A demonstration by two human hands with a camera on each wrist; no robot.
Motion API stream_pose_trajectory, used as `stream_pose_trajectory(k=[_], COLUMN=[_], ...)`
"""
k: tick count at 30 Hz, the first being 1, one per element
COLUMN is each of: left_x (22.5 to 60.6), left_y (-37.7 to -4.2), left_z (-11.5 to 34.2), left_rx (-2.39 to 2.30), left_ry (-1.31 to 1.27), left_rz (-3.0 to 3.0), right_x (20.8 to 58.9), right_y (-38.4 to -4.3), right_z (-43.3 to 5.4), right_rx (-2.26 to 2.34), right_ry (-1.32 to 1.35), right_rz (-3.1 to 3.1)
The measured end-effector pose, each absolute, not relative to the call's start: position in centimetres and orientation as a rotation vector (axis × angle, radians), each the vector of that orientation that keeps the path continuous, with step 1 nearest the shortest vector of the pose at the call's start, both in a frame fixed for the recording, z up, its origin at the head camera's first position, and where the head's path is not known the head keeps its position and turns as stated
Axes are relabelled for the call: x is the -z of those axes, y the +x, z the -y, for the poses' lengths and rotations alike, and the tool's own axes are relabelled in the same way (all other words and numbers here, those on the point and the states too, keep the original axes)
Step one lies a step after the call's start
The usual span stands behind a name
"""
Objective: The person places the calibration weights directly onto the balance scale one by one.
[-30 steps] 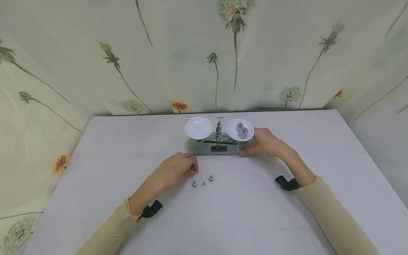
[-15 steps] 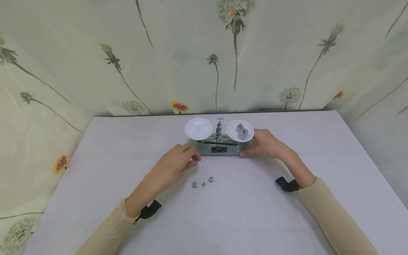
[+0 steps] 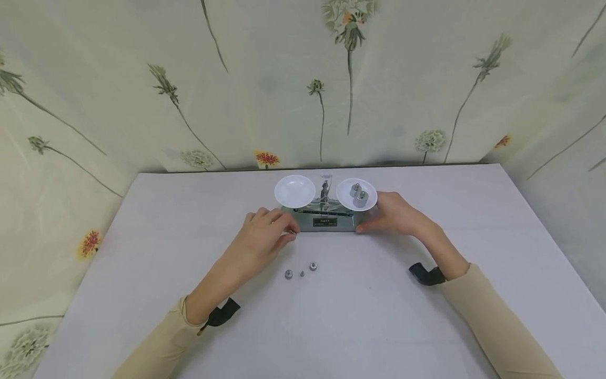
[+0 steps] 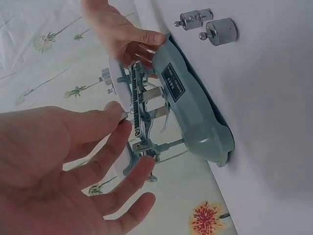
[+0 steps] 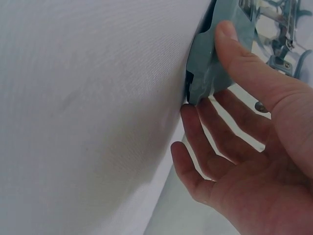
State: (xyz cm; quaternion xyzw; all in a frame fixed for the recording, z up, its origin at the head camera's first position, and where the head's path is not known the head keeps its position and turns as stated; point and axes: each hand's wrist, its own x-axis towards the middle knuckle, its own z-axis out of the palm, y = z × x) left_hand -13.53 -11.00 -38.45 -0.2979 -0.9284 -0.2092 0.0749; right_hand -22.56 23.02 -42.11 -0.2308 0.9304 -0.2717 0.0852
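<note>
A green two-pan balance scale (image 3: pixel 344 225) stands toward the back of the table. My right hand (image 3: pixel 397 213) grips its right end, thumb (image 5: pixel 239 56) on the front face and fingers around the back. Between thumb and index finger, my left hand (image 3: pixel 260 237) pinches a small metal weight (image 4: pixel 123 117), mostly hidden by the fingertips. That hand is at the front left of the scale, below the bare left pan (image 3: pixel 294 191). Two knobbed metal weights (image 3: pixel 361 197) sit in the right pan (image 3: pixel 344 201). The left hand's other fingers are loosely bent.
Three small metal weights lie on the white tabletop (image 3: pixel 360 316) in front of the scale: one left (image 3: pixel 289 274), a tiny one (image 3: pixel 302 273) and one right (image 3: pixel 313 266). A flower-printed cloth (image 3: pixel 265 105) hangs behind the table's back edge.
My left hand has moved away from the loose weights, forward to the scale's front left, carrying the small weight. My right hand stays on the scale's base.
</note>
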Motion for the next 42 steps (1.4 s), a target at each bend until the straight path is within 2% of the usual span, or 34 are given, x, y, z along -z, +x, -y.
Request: stream_pose_trajectory(k=[42], left_x=[38.06], left_y=[-14.30], left_z=[10.87], left_rx=[0.683], left_ry=[-0.841], left_rz=[2.613], right_x=[41.93], right_y=[-22.41], right_z=[-22.87], right_rx=[0.827], right_ry=[-0.670], right_rz=[-2.767])
